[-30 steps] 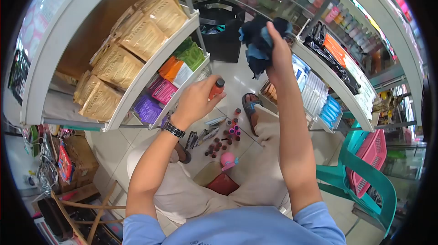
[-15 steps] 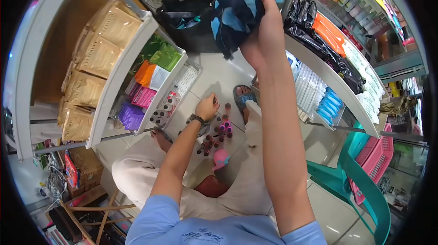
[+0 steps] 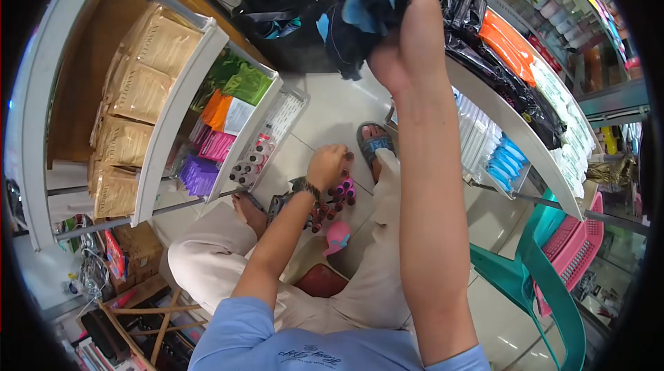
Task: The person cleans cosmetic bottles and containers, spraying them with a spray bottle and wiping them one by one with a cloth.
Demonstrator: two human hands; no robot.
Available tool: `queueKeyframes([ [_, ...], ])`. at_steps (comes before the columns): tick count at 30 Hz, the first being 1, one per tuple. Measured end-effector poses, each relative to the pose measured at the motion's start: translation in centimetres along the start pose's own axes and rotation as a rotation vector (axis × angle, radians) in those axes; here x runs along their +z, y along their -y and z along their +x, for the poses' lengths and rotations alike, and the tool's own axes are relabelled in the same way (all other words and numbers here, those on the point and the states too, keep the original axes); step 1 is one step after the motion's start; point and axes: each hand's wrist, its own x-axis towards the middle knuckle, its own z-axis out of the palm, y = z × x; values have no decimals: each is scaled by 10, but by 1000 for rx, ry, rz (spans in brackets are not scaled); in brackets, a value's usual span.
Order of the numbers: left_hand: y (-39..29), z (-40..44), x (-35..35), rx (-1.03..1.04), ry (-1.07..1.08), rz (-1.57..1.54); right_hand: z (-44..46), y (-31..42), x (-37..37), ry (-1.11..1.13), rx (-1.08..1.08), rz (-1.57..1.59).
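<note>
My right hand (image 3: pixel 418 35) is raised at the top middle, closed on a crumpled dark cloth (image 3: pixel 363 15) with light blue patches. The cloth hangs beside a black bag (image 3: pixel 294 46). Low over the floor, my left hand (image 3: pixel 328 165) has its fingers curled at the edge of a group of small bottles (image 3: pixel 339 198) with dark and pink caps. A dark-capped bottle (image 3: pixel 348 156) is right at its fingertips; what lies inside the fingers is hidden. A pink item with a teal patch (image 3: pixel 337 237) lies close to the bottles.
To the left, tiered shelves hold tan packets (image 3: pixel 128 101), purple packets (image 3: pixel 200 175) and a tray of bottles (image 3: pixel 252 160). More shelves on the right carry black and orange packages (image 3: pixel 508 46). A green plastic chair (image 3: pixel 532 233) and a pink basket (image 3: pixel 574 250) stand at lower right.
My left hand has moved right, to the dark-capped bottle at the group's edge. My right hand has risen slightly with the cloth still in it.
</note>
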Motion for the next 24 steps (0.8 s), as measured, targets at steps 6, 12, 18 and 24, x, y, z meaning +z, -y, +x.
queueKeyframes([
  [6, -52, -80, -27, 184, 308, 107, 5, -8, -20, 157, 20, 34],
  [12, -65, -149, 9, 130, 693, 107, 8, -11, -35, 310, -8, 94],
  [18, -63, -188, 22, 151, 796, -5, 14, -9, -46, 470, -6, 29],
  [24, -61, -216, 23, -5, 623, -227, 16, -18, -46, 362, -1, -26],
])
